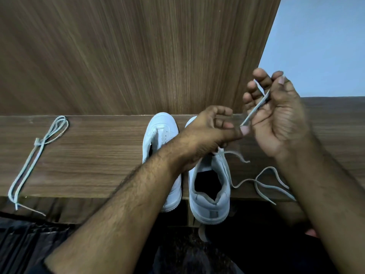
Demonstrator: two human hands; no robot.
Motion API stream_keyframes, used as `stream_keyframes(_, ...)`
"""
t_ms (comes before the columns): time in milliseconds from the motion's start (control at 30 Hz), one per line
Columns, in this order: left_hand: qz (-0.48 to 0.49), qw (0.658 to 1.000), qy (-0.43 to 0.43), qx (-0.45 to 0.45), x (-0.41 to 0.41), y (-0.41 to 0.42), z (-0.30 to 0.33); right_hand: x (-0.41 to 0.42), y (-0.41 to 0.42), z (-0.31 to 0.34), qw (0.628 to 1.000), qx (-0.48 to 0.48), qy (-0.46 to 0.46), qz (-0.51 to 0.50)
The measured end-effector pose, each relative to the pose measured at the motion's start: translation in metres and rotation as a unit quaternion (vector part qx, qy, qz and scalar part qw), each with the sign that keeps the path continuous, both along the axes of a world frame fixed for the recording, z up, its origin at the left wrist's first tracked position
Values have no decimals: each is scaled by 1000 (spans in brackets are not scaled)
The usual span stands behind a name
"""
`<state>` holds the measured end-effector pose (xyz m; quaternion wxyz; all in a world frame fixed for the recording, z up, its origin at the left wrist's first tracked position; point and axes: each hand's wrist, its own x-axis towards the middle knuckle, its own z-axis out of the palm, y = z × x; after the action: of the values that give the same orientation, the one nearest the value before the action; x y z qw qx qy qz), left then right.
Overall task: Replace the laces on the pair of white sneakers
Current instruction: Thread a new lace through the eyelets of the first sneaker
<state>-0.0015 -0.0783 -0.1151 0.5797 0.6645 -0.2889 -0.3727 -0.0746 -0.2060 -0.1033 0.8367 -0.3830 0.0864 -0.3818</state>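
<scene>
So, using the pair of white sneakers as the anchor: way off to their left on the wooden shelf there's a bundled lace, knotted near its middle with a loop at the far end, its tails hanging over the near edge. Can't say if that's the old one or the spare.

The left sneaker sits toes to the wall, and from what shows past the forearm its eyelets look bare. Touching it on the right is the right sneaker, heel hanging over the shelf edge, opening toward the camera.

The left hand hovers right above the right sneaker's tongue area, fingers curled, thumb and a fingertip pinching the low end of a taut stretch of lace. Up and to the right of the shoes, the right hand has that same lace running across its palm, fingers curled loosely round it with the thumb on top. More of the lace trails in loops on the shelf just right of the right sneaker.

My read: he's mid-lacing (or unlacing, honestly hard to tell) the right shoe, working one end. Next move probably needs the tip lined up with an eyelet, which is hidden under the left hand, and the slack kept from tangling.
</scene>
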Motion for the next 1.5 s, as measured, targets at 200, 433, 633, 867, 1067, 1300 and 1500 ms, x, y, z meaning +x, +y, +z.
stream_keyframes(200, 70, 996, -52, 7, 32, 19, 3, -6, -18, -14, 960, -6, 228, -165)
stream_keyframes(433, 118, 982, -143, 30, 46, 25, -6, -12, -31, -44, 588, -484, 648, -13)
stream_keyframes(633, 35, 983, -174, 40, 30, 13, -9, 1, 27, -30, 703, -588, 393, -78)
stream_keyframes(867, 69, 977, -188, 73, 43, 25, -11, 5, 11, -42, 726, -545, 415, -56)
stream_keyframes(1067, 66, 977, -195, 54, 42, 27, -7, 0, 1, -44, 741, -516, 425, -66)
stream_keyframes(1300, 113, 983, -141, 32, 40, 21, -12, 12, 13, -46, 720, -568, 394, -61)
stream_keyframes(1500, -40, 922, -286, 259, 38, 34, -17, 3, -8, -56, 681, -566, 460, -67)
